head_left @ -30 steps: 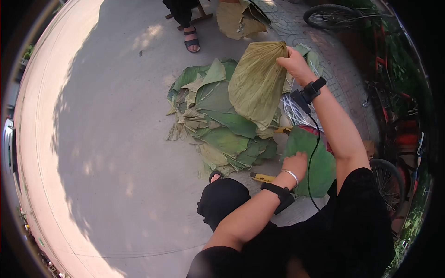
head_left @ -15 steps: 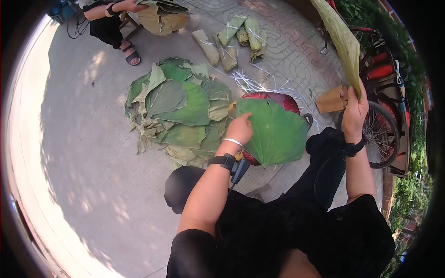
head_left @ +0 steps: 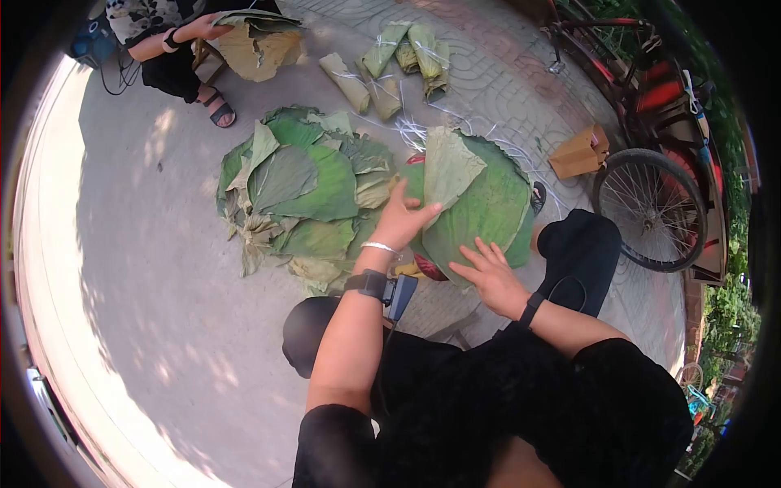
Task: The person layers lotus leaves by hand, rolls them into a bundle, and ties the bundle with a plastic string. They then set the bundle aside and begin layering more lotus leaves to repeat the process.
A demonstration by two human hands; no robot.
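With right hand (head_left: 499,283) released and its fingers fanned apart, touches the near side of a large green leaf (head_left: 480,218), grasping none of it. With left hand (head_left: 399,224) also loose and its thumb stretched well away from the fingers, reaches the leaf's left side; sets the thumb tip by the lower end of a pale flap (head_left: 447,167), too close to tell whether touching or just above. Has the green leaf between both hands, atop a mostly hidden red object (head_left: 429,268). Has a heap of leaves (head_left: 281,183) just left, with tied bundles (head_left: 387,57) and white strings (head_left: 412,130) beyond.
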